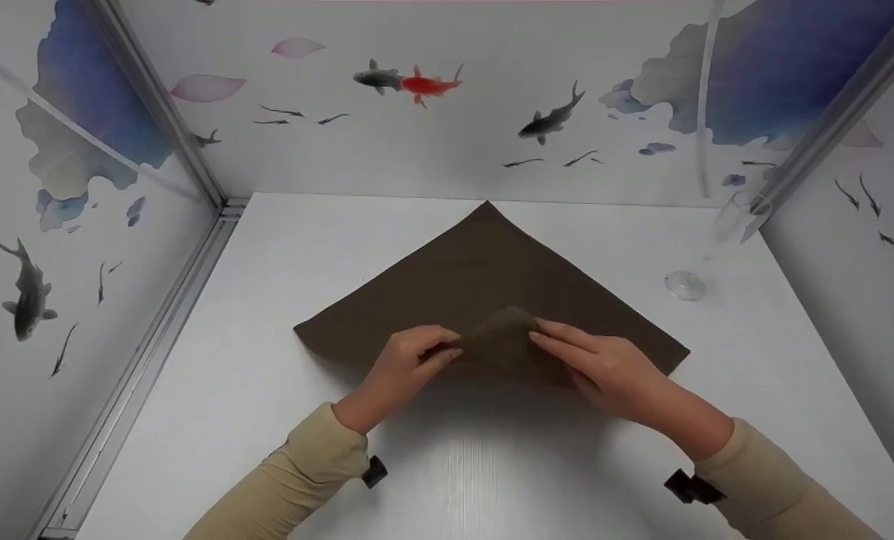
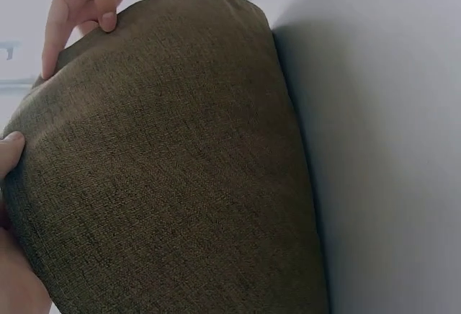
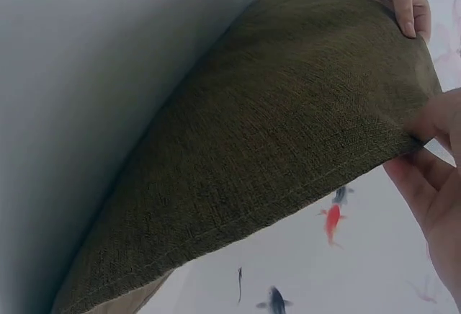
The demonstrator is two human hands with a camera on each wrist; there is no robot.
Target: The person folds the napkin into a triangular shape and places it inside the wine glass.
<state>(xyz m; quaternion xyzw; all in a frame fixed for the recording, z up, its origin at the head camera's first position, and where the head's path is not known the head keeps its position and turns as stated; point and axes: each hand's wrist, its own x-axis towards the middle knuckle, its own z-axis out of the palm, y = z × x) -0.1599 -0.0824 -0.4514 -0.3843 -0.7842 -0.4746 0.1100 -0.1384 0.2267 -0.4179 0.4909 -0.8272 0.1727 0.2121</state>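
A dark brown cloth [image 1: 484, 262] lies spread with one corner pointing to the back of the white table. Its near part is lifted between both hands. My left hand [image 1: 406, 360] pinches the raised edge between thumb and fingers. Opposite it, my right hand [image 1: 616, 371] grips the same lifted part, with a small flap of cloth standing up between the two. In the left wrist view the woven cloth [image 2: 173, 155] bulges up from the table. From the right wrist view, the right thumb and fingers [image 3: 432, 123] hold the cloth's hemmed edge.
A clear stemmed glass [image 1: 685, 285] stands on the table [image 1: 207, 375] at the back right. White panels printed with fish [image 1: 428, 84] enclose the back and both sides, joined by metal frame bars [image 1: 154, 97].
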